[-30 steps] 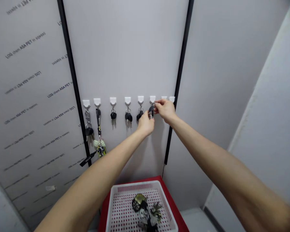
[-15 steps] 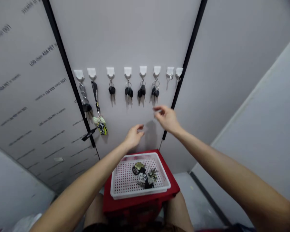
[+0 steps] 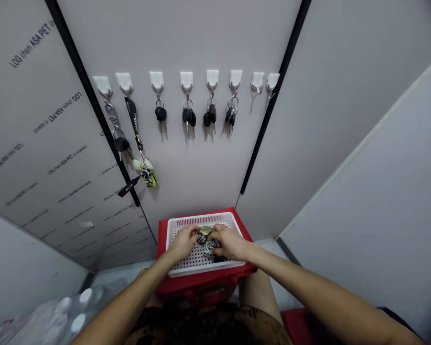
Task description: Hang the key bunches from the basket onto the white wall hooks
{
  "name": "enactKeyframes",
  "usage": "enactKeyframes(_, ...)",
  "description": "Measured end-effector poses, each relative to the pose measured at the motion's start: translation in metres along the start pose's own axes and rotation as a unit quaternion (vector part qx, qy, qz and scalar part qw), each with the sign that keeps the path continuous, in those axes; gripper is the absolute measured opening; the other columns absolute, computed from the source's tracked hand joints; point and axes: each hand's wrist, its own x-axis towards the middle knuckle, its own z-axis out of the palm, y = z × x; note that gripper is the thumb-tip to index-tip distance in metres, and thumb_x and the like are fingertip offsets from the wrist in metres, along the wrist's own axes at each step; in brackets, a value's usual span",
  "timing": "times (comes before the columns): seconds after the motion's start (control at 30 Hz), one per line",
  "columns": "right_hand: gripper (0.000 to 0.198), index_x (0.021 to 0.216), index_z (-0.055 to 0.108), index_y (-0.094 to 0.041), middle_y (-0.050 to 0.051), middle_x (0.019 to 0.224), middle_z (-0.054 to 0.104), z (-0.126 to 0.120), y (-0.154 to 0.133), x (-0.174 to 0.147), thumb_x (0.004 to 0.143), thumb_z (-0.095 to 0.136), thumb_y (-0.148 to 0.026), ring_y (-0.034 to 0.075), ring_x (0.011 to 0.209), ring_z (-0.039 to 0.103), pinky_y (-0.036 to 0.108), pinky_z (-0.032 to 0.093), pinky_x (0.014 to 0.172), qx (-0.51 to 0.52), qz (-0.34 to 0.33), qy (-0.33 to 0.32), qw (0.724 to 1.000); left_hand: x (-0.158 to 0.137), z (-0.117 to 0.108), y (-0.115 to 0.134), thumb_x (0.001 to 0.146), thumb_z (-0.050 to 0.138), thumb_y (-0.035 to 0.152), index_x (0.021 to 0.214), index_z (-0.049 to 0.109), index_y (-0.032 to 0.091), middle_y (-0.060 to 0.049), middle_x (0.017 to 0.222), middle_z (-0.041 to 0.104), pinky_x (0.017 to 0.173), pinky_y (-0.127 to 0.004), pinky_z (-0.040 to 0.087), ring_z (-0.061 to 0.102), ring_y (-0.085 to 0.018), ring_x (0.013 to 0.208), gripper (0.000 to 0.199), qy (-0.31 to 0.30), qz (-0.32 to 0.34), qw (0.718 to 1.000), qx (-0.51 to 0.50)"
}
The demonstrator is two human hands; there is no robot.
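Both my hands are down in a white perforated plastic basket (image 3: 175, 272), over a small heap of keys (image 3: 210, 256). The fingertips of my left hand (image 3: 183, 243) are bent closed at the edge of a dark round keychain (image 3: 201, 238). From the other side, my right hand (image 3: 232, 244) has its fingers curled down onto the keys, hiding part of the heap. Between the two hands lies a gold-coloured piece (image 3: 205, 230). How firmly either hand grips is hard to see.
The basket rests on a red box (image 3: 199, 282) between the knees. On the wall ahead, a row of white hooks (image 3: 156, 80) holds several key sets (image 3: 188, 116) and a black lanyard (image 3: 132, 112). Two right-hand hooks (image 3: 257, 81) carry no keys. Capped bottles (image 3: 86, 296) stand lower left.
Both hands have come down from in front of the wall into the basket and onto the keys. The view has tilted slightly, and the hung keys look unchanged.
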Motion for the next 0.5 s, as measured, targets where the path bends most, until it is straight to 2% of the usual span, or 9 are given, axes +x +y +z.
enactKeyframes(0.27, 0.027, 0.085, 0.056, -0.021, 0.006, 0.081, 0.052, -0.008, -0.012, 0.006, 0.061, 0.044, -0.027, 0.017, 0.072, 0.049, 0.024, 0.036, 0.056, -0.084, 0.033, -0.055, 0.994, 0.000, 0.001, 0.002, 0.064, 0.040, 0.010, 0.085, 0.052, 0.014, -0.004, 0.084, 0.054, 0.074, -0.024, 0.036, 0.047, -0.012, 0.078, 0.024, -0.009, 0.005, 0.999, 0.034)
enactKeyframes(0.5, 0.023, 0.078, 0.058, -0.015, 0.011, 0.084, 0.052, -0.007, -0.024, 0.014, 0.061, 0.042, -0.017, 0.023, 0.079, 0.047, 0.031, 0.039, 0.060, -0.148, 0.049, -0.031, 0.987, -0.002, 0.000, 0.003, 0.063, 0.040, 0.010, 0.084, 0.052, 0.015, -0.004, 0.084, 0.053, 0.075, -0.024, 0.035, 0.046, -0.013, 0.079, 0.024, -0.005, 0.004, 0.999, 0.044)
